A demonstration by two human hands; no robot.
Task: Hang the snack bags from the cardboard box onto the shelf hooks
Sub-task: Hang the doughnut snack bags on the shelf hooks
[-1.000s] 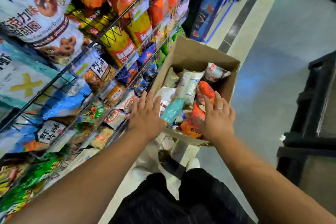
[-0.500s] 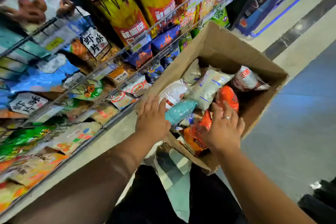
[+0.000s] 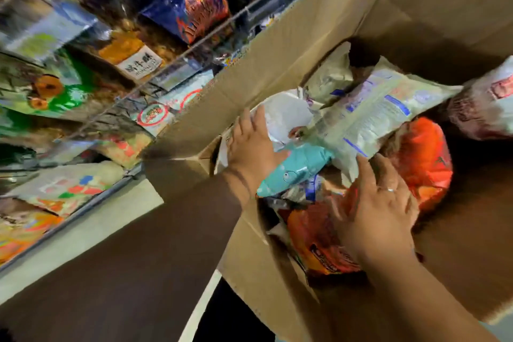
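Observation:
An open cardboard box [image 3: 291, 36] fills the right half of the head view, packed with snack bags. My left hand [image 3: 254, 150] reaches over the box's near corner, fingers spread on a white bag [image 3: 286, 116], with its thumb side against a teal bag [image 3: 297, 171]. My right hand [image 3: 374, 208] lies flat, fingers apart, on an orange bag [image 3: 319, 241]. A pale bag with blue print [image 3: 383, 111] lies across the middle, and a second orange bag [image 3: 424, 158] sits to the right. Neither hand grips anything.
Wire shelves [image 3: 177, 55] with hanging snack bags run along the left, close against the box's left wall. A dark blue flame-print bag [image 3: 194, 8] hangs near the top. A pale shelf base ledge [image 3: 83, 233] runs below. Dark trousers [image 3: 230, 314] show at the bottom.
The view has come much closer to the box and tilted down. Both hands have pushed further into the box, the left onto the white bag, the right onto the orange bag.

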